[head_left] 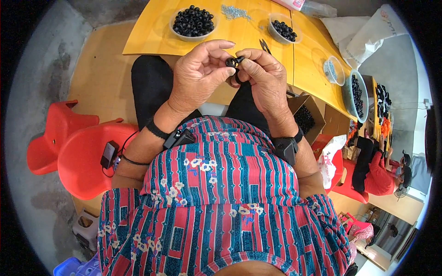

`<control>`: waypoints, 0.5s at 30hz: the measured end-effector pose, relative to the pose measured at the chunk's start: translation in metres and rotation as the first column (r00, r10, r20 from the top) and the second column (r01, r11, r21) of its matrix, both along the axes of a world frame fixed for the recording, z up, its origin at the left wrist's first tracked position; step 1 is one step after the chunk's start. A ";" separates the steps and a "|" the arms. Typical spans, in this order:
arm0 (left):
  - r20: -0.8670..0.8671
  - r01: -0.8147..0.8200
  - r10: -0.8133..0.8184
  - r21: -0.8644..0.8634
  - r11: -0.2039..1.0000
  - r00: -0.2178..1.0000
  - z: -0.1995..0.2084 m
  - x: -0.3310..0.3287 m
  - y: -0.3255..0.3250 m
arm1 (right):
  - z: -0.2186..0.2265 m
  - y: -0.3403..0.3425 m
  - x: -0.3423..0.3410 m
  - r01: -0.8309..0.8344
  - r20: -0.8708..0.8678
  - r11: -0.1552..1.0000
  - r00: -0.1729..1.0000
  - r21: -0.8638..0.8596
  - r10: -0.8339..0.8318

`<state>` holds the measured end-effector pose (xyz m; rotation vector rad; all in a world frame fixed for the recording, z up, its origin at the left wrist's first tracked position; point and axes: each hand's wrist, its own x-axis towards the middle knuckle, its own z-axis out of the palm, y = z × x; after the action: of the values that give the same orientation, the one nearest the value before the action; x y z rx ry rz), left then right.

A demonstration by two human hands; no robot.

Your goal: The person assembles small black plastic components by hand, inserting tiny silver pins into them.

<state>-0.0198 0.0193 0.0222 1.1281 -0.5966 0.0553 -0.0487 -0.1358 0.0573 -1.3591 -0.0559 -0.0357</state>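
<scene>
Over my lap, at the table's near edge, a small black round piece [231, 62] with a yellowish spot shows between my fingertips. My left hand [198, 69] holds it from the left, thumb against it and forefinger curved above. From the other side my right hand [264, 76] pinches a small black end of it between thumb and forefinger. Whether this is one piece or two joined cannot be made out. Beyond my hands stands a clear bowl [174, 31] heaped with black bead-like pieces [194, 20]. Dark snips [264, 46] lie just past my right hand.
On the yellow table [152, 27] are loose clear bits [235, 12], a second bowl of black pieces [283, 31], a small tub [334, 70] and a larger basin [358, 96]. A cardboard box [317, 117] stands below. Red chairs [92, 156] are left; a seated person [380, 175] is right.
</scene>
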 end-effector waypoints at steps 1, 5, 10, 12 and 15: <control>-0.004 0.004 -0.004 -0.001 1.000 1.000 0.001 -0.001 0.000 | 0.000 0.000 0.000 0.007 -0.006 1.000 1.000 -0.010 -0.007; 0.002 -0.006 0.006 -0.010 1.000 1.000 0.000 0.000 0.000 | 0.000 0.000 0.001 -0.005 0.019 1.000 1.000 -0.007 0.005; -0.007 0.003 -0.003 -0.014 1.000 1.000 0.002 -0.001 0.000 | 0.003 -0.001 0.000 0.049 0.078 0.978 0.996 -0.202 -0.034; -0.004 -0.016 0.016 -0.003 1.000 1.000 0.001 -0.001 0.000 | 0.004 0.001 0.001 0.057 0.116 0.972 0.993 -0.229 -0.031; 0.038 -0.041 0.040 0.025 0.999 0.998 0.002 0.000 0.001 | 0.006 0.000 0.002 0.087 0.195 0.945 0.980 -0.314 -0.026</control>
<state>-0.0200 0.0206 0.0239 1.1667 -0.6093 0.1037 -0.0471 -0.1354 0.0629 -1.6819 -0.1893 -0.2128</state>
